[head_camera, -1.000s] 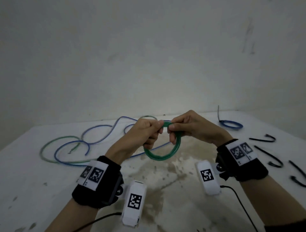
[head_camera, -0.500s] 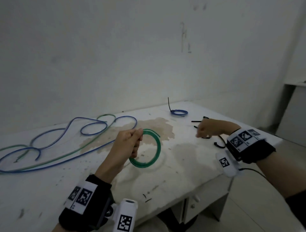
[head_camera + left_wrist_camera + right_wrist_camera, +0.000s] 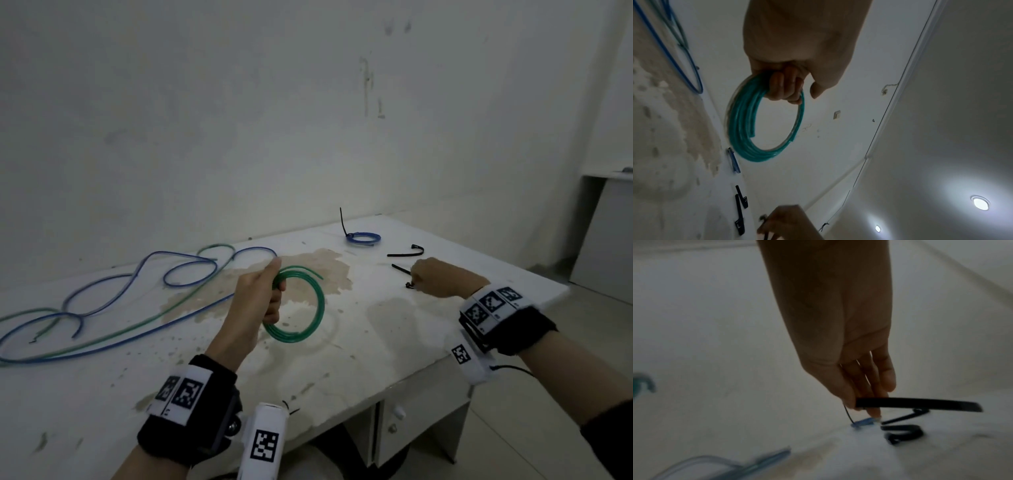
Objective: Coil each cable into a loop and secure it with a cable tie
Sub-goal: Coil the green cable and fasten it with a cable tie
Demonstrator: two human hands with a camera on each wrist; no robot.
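Left hand [image 3: 255, 301] is gripping the coiled green cable [image 3: 310, 315], fingers [image 3: 784, 88] curled round the bundled turns at the coil's upper left. Coil is hanging above the table [image 3: 376, 346], over the edge of the brown stain [image 3: 318, 270]. One cut end is sticking out at the coil's top right; the left wrist view is showing another short end lying inside the ring.

Right hand [image 3: 436, 277] is sitting low at the table's right side, pinching a black cable tie [image 3: 918, 404] between thumb and fingertips [image 3: 873, 412]. In the right wrist view the tie is running out to the right from the pinch, raised off the surface. Blur there is heavy, so finer finger detail is not readable.

A second loose black tie [image 3: 407, 253] is lying just behind the right hand, curved at its far end. More black ties are showing near that hand in both wrist views; exact count is not clear.

Already coiled blue cable [image 3: 363, 237] is lying flat near the far edge, a black tie tail standing up from its left side. Well apart from both hands.

Uncoiled cables are sprawling over the table's left half: a long blue cable [image 3: 191, 274] in loose loops and a long green cable [image 3: 144, 323] alongside, crossing each other in places.

A drawer unit [image 3: 421, 407] is sitting under the table's right end.
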